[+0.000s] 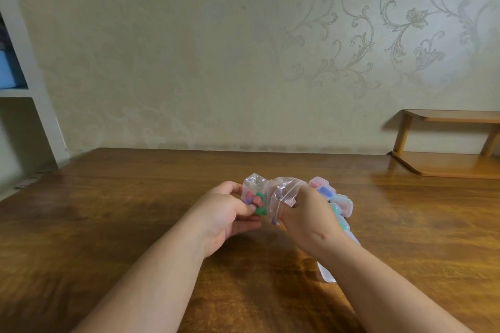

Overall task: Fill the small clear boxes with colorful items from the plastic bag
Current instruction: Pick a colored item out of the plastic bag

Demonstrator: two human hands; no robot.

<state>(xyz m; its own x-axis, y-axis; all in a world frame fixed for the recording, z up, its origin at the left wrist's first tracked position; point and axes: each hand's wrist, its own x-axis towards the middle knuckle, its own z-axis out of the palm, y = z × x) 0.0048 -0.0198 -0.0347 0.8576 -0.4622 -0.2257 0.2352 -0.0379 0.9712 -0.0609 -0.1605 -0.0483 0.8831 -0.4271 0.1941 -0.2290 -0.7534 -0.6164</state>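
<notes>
While both forearms reached over the table (121, 224) middle, left hand (230, 213) pinched the clear bag (281, 189) at its lower end, right hand (305, 217) gripped its zip mouth; red, green, purple pieces (255, 201) inside, small boxes (342, 204) just right.

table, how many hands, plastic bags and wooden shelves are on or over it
hands: 2 (left hand, right hand)
plastic bag: 1
wooden shelf: 1
total: 4
The small clear boxes sit partly hidden behind the right hand, so they are left uncounted.
</notes>
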